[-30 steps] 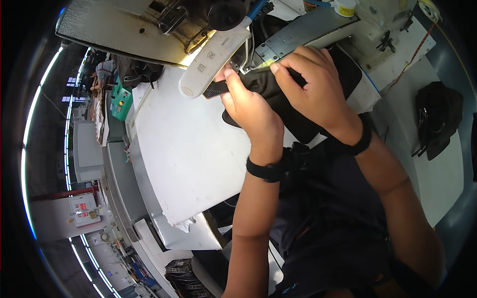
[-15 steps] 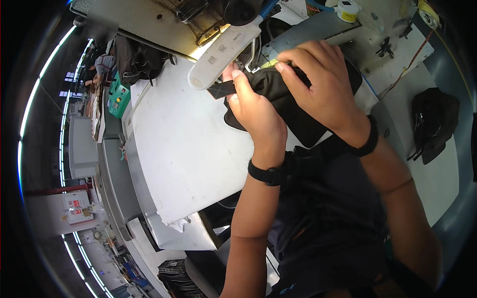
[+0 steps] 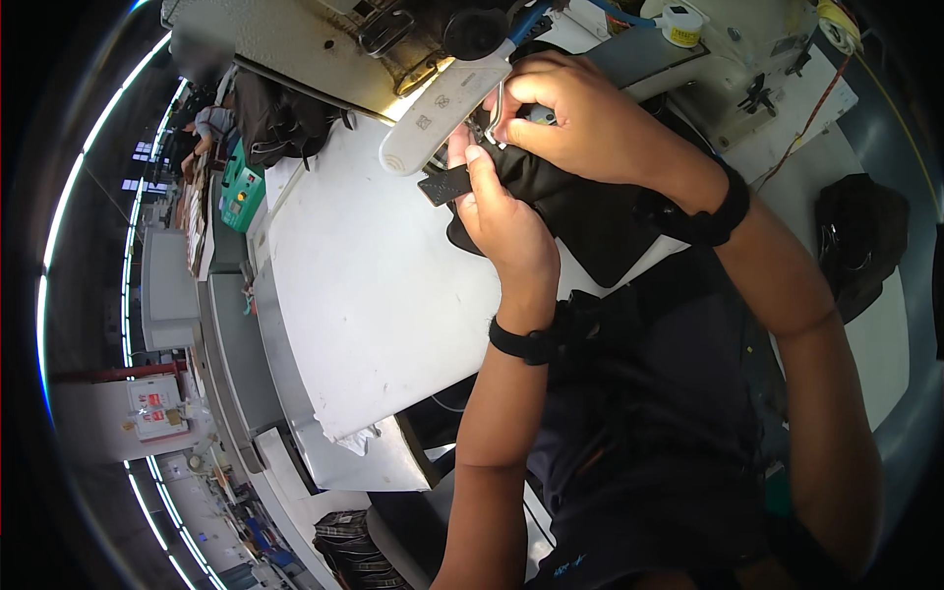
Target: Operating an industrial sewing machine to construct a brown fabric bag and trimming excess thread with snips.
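Note:
A black fabric piece [image 3: 600,236] lies bunched on the white sewing table under the head of a sewing machine [image 3: 295,39]. My left hand [image 3: 501,211] pinches its left edge beside the needle area, thumb on top. A short, flat black strip [image 3: 444,186] sticks out to the left from under that hand. My right hand [image 3: 570,118] reaches over the fabric, its fingers closed next to the bent metal rod [image 3: 499,113] by the needle. What those fingertips hold is hidden. The needle itself cannot be made out.
A white elongated lamp [image 3: 418,128] hangs close above my left fingers. The white tabletop [image 3: 374,295] stretches to the left. Black bags lie at the back left [image 3: 280,118] and on the right [image 3: 860,241]. A green box [image 3: 241,192] stands beyond the table's left edge.
My right hand has moved left and away from me, from the fabric's yellowish edge to the metal rod. My left hand keeps its pinch, and the black strip has shifted slightly.

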Demonstrator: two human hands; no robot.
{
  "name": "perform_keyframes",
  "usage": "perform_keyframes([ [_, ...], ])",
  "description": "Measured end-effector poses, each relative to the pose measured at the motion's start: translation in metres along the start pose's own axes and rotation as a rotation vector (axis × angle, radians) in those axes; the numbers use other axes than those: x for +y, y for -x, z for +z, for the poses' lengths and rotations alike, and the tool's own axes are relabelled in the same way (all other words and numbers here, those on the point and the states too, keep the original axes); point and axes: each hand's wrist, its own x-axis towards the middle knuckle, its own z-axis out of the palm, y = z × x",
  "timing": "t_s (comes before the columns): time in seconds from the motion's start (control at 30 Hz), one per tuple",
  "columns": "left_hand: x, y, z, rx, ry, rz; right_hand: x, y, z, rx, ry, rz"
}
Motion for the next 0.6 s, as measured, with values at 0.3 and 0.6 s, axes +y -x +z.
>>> perform_keyframes([
  [0.3,-0.002,0.003,-0.001,-0.026,-0.03,0.003,0.001,-0.007,0.004,-0.026,-0.048,0.103],
  [0.6,-0.003,0.002,0.0,0.025,-0.034,0.019,-0.003,-0.013,-0.02,-0.286,-0.121,0.152],
])
